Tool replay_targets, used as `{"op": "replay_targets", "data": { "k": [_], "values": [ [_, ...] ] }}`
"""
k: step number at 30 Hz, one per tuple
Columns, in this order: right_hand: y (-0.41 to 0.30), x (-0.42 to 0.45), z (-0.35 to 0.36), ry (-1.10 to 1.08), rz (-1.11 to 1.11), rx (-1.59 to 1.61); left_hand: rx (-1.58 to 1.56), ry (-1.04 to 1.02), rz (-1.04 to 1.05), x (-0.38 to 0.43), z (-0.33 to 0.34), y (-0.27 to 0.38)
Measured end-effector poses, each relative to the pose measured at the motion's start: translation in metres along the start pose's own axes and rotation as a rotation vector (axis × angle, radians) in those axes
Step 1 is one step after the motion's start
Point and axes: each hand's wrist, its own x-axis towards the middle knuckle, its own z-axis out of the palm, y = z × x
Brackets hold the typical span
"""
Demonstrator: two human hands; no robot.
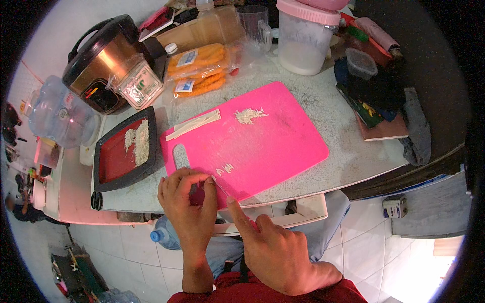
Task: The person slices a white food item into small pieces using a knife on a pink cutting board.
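Observation:
A pink plastic cutting board [288,128] lies on the worn white tabletop. My right hand [273,246] is closed round the pink handle of a small knife, its index finger along the thin blade [222,186], which touches the board's near edge. My left hand [193,197] is beside the blade tip, thumb and fingers bent together; whatever they pinch is too small to tell. Short pale slivers [226,169] lie just beyond the blade. Farther up are a pile of pale cut sticks [250,115] and a stack of flat pale strips [194,124].
A dark-rimmed tray [153,151] with a red inside holds pale shreds, left of the board. Behind stand a rice cooker [106,64], bagged orange items [201,60] and a pink-lidded tub [305,41]. Notebooks [384,127] and dark cloth lie at right; an open drawer [310,210] juts below the table edge.

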Motion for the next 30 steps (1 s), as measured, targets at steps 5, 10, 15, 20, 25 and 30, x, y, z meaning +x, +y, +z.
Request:
{"op": "replay_targets", "data": {
  "k": [5,10,15,20,25,30],
  "values": [
    [-0.001,0.005,0.0,0.018,-0.015,-0.047,-0.009,-0.004,-0.015,0.001,0.001,0.001],
    [0.0,0.014,-0.001,0.004,-0.046,-0.074,-0.022,0.009,-0.026,0.001,0.002,0.001],
    [0.001,0.019,-0.007,-0.065,-0.094,-0.131,-0.029,0.006,-0.024,0.0,0.002,-0.002],
    [0.0,0.022,-0.011,-0.076,-0.106,-0.156,-0.032,0.008,-0.024,0.0,0.003,-0.004],
    [-0.003,0.014,-0.015,-0.126,-0.044,-0.162,-0.032,-0.006,-0.039,0.0,0.002,-0.002],
    [0.0,0.0,-0.019,-0.123,-0.044,-0.129,-0.074,-0.013,-0.011,0.0,-0.001,0.0]
  ]
}}
